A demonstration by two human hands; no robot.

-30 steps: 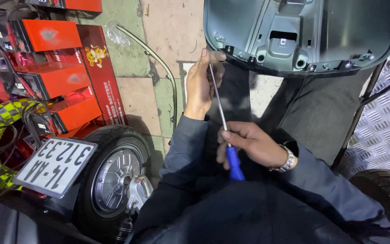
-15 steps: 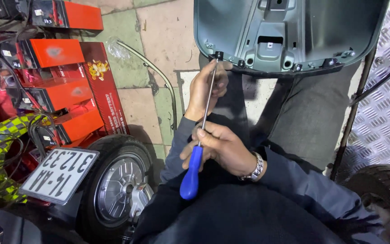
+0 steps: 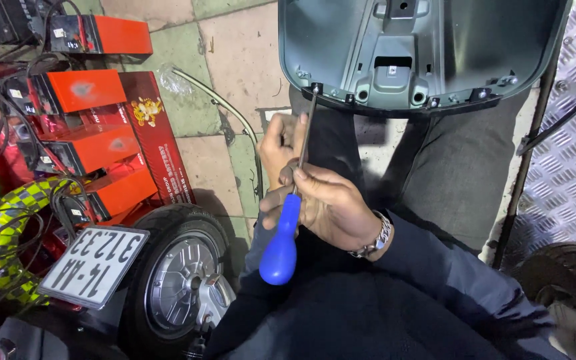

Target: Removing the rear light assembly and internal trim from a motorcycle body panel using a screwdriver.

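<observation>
Our right hand [image 3: 331, 207] grips the blue-handled screwdriver [image 3: 280, 243], its tip at a screw on the grey plastic panel's [image 3: 341, 47] lower edge, while our left hand [image 3: 281, 143] steadies the shaft; red battery boxes [image 3: 95, 143] and a scooter wheel [image 3: 181, 283] sit left

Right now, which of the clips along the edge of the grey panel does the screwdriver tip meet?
The leftmost clip. The screwdriver shaft ends on it; the other clips further right along the grey panel edge stand untouched.
</observation>
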